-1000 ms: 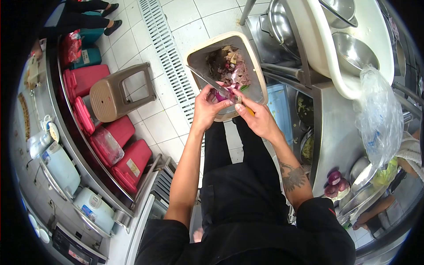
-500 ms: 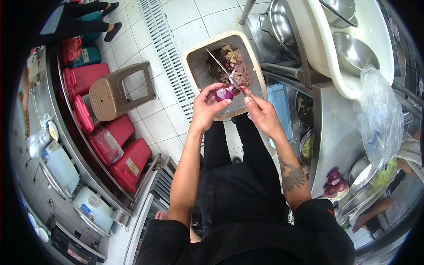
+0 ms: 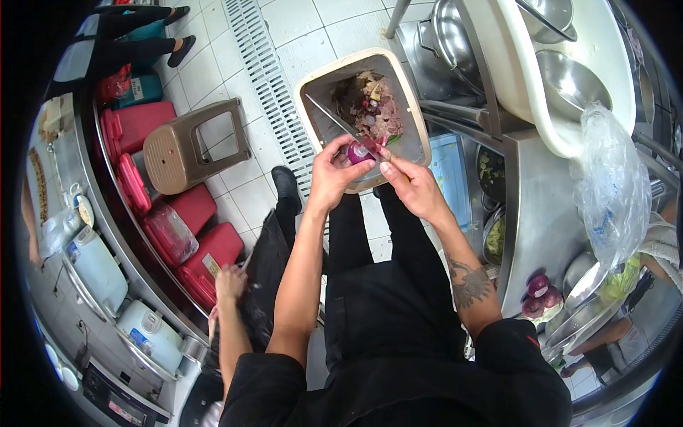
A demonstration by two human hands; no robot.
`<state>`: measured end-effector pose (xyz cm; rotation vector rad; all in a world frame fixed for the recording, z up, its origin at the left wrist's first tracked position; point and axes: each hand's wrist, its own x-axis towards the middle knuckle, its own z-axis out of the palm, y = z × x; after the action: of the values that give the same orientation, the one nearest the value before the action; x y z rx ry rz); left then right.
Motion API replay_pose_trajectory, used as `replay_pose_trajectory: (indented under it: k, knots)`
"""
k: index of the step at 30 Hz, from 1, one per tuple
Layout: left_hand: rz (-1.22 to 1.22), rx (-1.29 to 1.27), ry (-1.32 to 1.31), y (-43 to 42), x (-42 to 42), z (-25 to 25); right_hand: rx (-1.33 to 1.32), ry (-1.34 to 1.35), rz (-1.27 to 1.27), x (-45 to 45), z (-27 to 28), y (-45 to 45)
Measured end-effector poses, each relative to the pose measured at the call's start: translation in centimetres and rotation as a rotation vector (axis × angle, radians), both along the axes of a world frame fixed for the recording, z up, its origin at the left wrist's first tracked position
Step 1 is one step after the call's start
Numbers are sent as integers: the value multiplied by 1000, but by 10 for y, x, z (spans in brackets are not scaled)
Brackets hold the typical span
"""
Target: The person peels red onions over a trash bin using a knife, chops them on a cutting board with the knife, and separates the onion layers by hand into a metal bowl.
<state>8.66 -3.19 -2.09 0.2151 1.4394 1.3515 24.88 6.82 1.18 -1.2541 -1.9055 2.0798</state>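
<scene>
A red onion (image 3: 361, 154) sits in my left hand (image 3: 333, 176), whose fingers and thumb curl around it. My right hand (image 3: 415, 186) is closed on the handle of a long-bladed knife (image 3: 329, 112). The blade slants up and left over the bin, and its part near the handle is at the onion, beside a strip of purple peel (image 3: 380, 142). Below both hands stands a cream-rimmed waste bin (image 3: 308, 142) holding scraps. Exactly where the edge meets the onion is hard to make out.
Several red onions (image 3: 538, 286) lie on the steel counter (image 3: 535, 206) at right, near a hanging plastic bag (image 3: 612, 185). A brown stool (image 3: 178, 156) and red bins (image 3: 213, 256) stand left. A co-worker's arm (image 3: 231, 299) reaches close on my left.
A co-worker has come in at my left, reaching toward the red bins. My knife has tipped further left, its tip lower. The peel hanging into the bin no longer shows there.
</scene>
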Motion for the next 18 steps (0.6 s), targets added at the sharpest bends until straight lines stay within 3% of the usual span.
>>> replay_pose_trajectory:
  k: [7,9,16,18]
  knots:
    - [38,66,-194,0,3,-1,-116,0,-172,-3,-12,-4]
    - [22,101,-299,-1,7,1,-402,-30,-263,-1,-14,3]
    - [85,128,-363,0,6,-5,-402,-7,-329,-2,-5,7]
    - [214,163,-518,2,3,-6,-349,8,-323,0,-3,6]
